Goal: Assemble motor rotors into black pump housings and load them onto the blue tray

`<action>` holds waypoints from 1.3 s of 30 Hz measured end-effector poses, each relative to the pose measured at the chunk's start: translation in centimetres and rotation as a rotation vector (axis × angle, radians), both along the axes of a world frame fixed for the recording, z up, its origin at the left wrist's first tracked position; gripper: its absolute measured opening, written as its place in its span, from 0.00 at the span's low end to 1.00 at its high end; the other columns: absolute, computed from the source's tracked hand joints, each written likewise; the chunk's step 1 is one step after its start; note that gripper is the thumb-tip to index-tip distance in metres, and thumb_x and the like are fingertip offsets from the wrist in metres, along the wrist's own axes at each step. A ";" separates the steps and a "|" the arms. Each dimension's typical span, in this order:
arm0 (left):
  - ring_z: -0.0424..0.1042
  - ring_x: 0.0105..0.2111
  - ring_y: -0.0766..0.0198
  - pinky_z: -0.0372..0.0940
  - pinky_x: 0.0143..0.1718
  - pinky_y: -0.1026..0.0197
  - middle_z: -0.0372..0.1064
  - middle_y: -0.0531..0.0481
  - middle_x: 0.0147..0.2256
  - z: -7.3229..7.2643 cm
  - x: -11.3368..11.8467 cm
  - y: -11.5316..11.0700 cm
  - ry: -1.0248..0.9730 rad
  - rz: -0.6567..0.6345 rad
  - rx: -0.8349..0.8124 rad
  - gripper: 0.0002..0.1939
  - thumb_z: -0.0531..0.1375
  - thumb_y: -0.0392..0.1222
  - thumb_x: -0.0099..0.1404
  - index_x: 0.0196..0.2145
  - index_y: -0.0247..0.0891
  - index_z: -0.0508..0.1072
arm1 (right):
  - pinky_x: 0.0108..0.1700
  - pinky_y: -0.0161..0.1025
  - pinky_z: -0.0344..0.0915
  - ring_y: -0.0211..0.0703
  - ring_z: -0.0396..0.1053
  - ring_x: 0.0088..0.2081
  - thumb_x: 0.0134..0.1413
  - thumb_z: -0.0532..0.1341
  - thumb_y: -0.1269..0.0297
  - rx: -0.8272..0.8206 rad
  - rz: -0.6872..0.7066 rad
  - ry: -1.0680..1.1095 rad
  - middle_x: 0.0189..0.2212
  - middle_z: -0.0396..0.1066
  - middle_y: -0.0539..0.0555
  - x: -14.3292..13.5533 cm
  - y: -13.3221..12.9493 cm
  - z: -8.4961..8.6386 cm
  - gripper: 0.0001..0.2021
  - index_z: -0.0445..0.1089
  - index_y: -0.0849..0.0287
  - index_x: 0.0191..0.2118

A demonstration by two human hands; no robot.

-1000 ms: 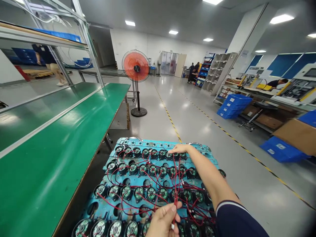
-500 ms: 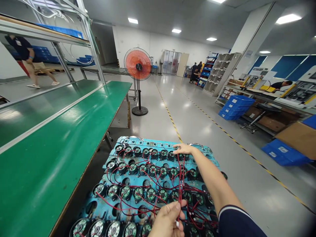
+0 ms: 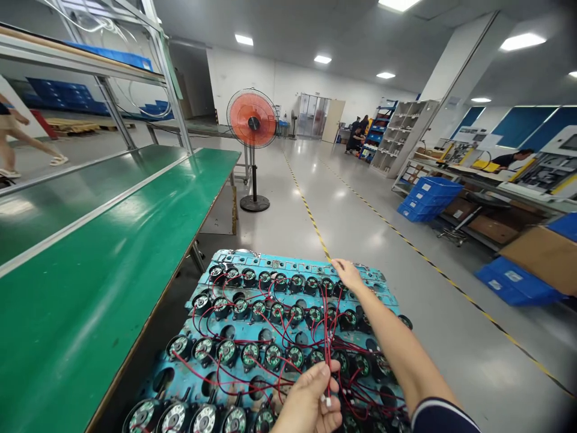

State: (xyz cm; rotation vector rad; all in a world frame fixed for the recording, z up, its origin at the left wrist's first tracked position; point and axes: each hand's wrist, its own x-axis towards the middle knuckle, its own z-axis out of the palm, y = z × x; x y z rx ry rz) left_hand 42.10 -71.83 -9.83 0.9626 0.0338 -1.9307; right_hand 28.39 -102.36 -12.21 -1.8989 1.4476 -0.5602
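My left hand (image 3: 311,397) is closed around a bundle of red wires (image 3: 327,337) at the near side of a blue tray (image 3: 288,263). Small white connectors (image 3: 327,400) stick out below its fingers. The wires run up from the hand to the far rows of round black motors (image 3: 295,313) with green circuit boards on top. My right hand (image 3: 347,273) is over the far right of the tray, next to the last motors of the back row. Its visible fingers are stretched out, holding nothing I can see; its fingertips are partly hidden.
A green-topped workbench (image 3: 148,222) runs along the left. Beyond the tray stands an orange fan (image 3: 252,120). Blue bins (image 3: 428,195) and a stool (image 3: 473,207) are to the right, by another bench. A person (image 3: 13,132) walks at far left; others are farther off.
My right hand has shifted right along the back row, off the motors it was over. My left hand keeps hold of the wires. The walking person has moved left.
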 end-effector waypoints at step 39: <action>0.79 0.29 0.60 0.66 0.34 0.63 0.75 0.48 0.28 0.2 -1.8 2.6 -0.019 -0.193 -0.104 0.27 0.76 0.55 0.46 0.36 0.33 0.77 | 0.54 0.50 0.65 0.47 0.73 0.44 0.66 0.56 0.63 -0.124 0.485 0.473 0.38 0.76 0.56 -2.6 5.5 -0.8 0.10 0.74 0.57 0.38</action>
